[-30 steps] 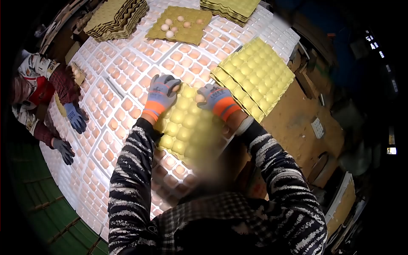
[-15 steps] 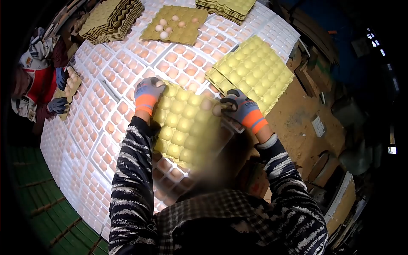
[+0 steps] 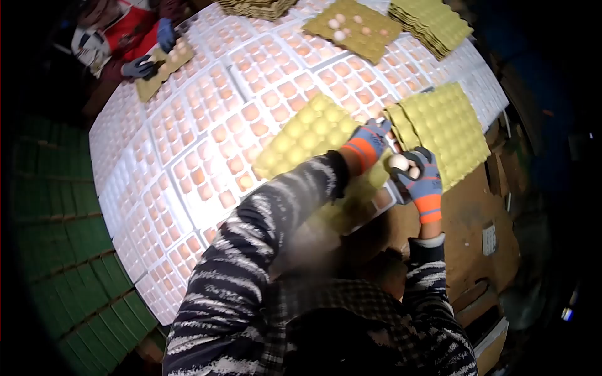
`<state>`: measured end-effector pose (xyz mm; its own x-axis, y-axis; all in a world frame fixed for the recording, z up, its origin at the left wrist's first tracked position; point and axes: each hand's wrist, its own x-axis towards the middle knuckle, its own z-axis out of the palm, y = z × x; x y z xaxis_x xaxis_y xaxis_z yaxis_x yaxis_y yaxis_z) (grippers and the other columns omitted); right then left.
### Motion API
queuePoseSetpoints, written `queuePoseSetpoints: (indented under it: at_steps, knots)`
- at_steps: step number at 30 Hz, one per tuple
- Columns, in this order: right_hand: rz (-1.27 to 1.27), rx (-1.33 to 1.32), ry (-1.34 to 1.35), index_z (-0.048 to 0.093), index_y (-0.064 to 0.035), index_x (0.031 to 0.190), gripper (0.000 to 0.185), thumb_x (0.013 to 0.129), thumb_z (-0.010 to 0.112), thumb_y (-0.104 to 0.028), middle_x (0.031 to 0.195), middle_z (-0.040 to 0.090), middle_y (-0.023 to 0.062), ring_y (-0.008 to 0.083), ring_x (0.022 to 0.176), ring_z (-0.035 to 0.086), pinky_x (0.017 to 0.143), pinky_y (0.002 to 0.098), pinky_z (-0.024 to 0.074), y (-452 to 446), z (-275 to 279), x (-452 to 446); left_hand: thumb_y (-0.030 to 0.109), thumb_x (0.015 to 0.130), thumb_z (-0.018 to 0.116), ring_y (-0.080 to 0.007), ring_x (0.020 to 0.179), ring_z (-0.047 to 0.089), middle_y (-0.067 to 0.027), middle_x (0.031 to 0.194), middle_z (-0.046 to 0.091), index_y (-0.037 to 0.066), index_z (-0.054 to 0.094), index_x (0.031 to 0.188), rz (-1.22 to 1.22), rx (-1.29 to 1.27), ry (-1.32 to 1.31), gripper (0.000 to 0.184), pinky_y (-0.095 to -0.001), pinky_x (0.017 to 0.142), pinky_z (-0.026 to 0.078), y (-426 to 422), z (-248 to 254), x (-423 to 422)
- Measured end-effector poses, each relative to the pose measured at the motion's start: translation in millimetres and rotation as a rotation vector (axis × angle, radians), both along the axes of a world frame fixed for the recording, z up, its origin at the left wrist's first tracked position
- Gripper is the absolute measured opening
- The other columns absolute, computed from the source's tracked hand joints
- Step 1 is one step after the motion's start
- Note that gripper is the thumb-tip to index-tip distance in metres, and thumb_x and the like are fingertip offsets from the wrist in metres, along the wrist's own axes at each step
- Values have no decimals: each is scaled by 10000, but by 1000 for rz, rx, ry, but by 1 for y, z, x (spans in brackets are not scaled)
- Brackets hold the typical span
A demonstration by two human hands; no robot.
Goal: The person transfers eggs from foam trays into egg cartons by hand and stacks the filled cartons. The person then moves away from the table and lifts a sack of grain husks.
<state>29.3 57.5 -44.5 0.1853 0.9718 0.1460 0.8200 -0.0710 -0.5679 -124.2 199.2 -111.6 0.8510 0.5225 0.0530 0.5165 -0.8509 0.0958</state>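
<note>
My right hand, in a grey and orange glove, has its fingers curled around eggs, at least two of them, beside the stacked yellow trays. My left hand, gloved alike, reaches across my front over the right side of a yellow egg tray. Its fingers are bent together near the tray's far right corner; what they hold, if anything, is hidden. That tray lies cup-side down over white trays of eggs, and my left forearm covers much of it.
Yellow trays lie to the right, with a taller stack behind. A brown tray carries several loose eggs. At far left, a co-worker's gloved hands hold a small tray of eggs. A switch plate lies at right.
My left hand has left the tray's left edge and crossed to its right side. My right hand now shows more of its eggs. The whole view has shifted and turned.
</note>
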Motion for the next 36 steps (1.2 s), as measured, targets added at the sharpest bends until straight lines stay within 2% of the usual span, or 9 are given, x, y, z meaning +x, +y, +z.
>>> queuePoseSetpoints:
  at_steps: [2, 7, 9, 12, 17, 22, 26, 30, 36]
  knots:
    - [14, 138, 199, 703, -50, 1153, 455, 730, 864, -92, 1281, 613, 162, 311, 1186, 613, 1007, 402, 503, -9, -5, -6, 139, 914, 573, -361, 1030, 633, -135, 1314, 582, 118, 711, 1140, 54, -33, -61, 265, -460, 864, 543, 1, 3, -2]
    - [223, 93, 570, 666, -34, 1206, 516, 712, 809, -68, 1346, 609, 164, 291, 1262, 573, 1038, 405, 480, -15, -3, -55, 322, 713, 827, -362, 1203, 553, -115, 1341, 482, 225, 709, 1152, 407, -517, -645, 465, -445, 986, 508, -27, 54, -115]
    - [354, 32, 641, 672, -44, 1189, 517, 693, 817, -70, 1344, 614, 168, 296, 1270, 572, 1037, 415, 477, -11, 13, -107, 174, 654, 885, -368, 1167, 566, -141, 1302, 502, 168, 710, 1151, 479, -466, -1010, 526, -434, 989, 509, -60, 48, -201]
    - [661, 55, 406, 701, -72, 1105, 481, 662, 876, -142, 1221, 634, 152, 364, 1144, 605, 972, 436, 513, 12, 21, -214, 126, 629, 898, -339, 1207, 568, -140, 1326, 504, 171, 723, 1162, 846, -257, -864, 563, -438, 987, 524, -119, 38, -340]
    - [896, -60, 139, 679, -223, 1209, 443, 795, 782, -344, 1372, 557, 128, 346, 1108, 657, 903, 452, 560, 32, -39, -374, 65, 667, 866, -332, 1186, 591, -132, 1349, 484, 152, 720, 1182, 1219, -224, -692, 542, -399, 963, 557, -200, 21, -482]
    - [997, -84, -317, 651, -247, 1225, 362, 865, 690, -262, 1420, 532, 101, 321, 1132, 654, 903, 462, 565, 37, -44, -450, 176, 780, 796, -369, 1223, 568, -130, 1416, 488, 242, 696, 1238, 1155, -238, -357, 473, -428, 1007, 510, -211, 1, -495]
    - [937, -295, -160, 637, -276, 1263, 360, 904, 643, -293, 1433, 524, 86, 301, 1180, 633, 945, 441, 540, 46, -26, -495, 239, 843, 731, -352, 1230, 570, -129, 1385, 536, 267, 692, 1273, 1207, -289, -491, 433, -432, 988, 517, -215, -11, -523]
    - [1075, -231, -345, 672, -295, 1272, 352, 924, 623, -305, 1326, 595, 79, 327, 1082, 651, 947, 418, 526, 56, -56, -526, 216, 861, 710, -364, 1218, 571, -150, 1350, 557, 252, 689, 1285, 1254, -392, -531, 426, -430, 997, 510, -219, -5, -550]
    - [926, -20, 541, 706, -130, 1193, 308, 957, 626, -310, 1184, 687, 124, 359, 1076, 636, 949, 423, 511, 79, -59, -612, 50, 835, 630, -387, 1354, 428, -223, 1486, 423, -14, 372, 1509, 1165, 112, -988, 725, -422, 1163, 351, -172, -45, -572]
